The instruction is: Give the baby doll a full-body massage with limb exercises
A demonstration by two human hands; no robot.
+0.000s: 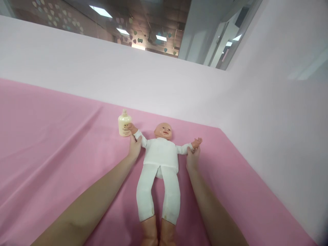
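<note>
A baby doll (pixel 161 153) in white clothing lies on its back on a pink sheet (pixel 84 147), head away from me and both arms spread out sideways. My left hand (pixel 135 145) is closed around the doll's arm on the left, near its wrist. On the other side, my right hand (pixel 192 158) grips the doll's other arm at the wrist. A cream-coloured pump bottle (pixel 124 124) with small dark print stands upright beside the doll's left-side hand, which overlaps it in view. The doll's feet are cut off by the bottom edge.
Behind the sheet runs a white wall or panel (pixel 107 71), with another white wall (pixel 279 136) at the right. Above it a window (pixel 143 24) shows ceiling lights and heart-shaped decorations. The sheet has long creases at the left.
</note>
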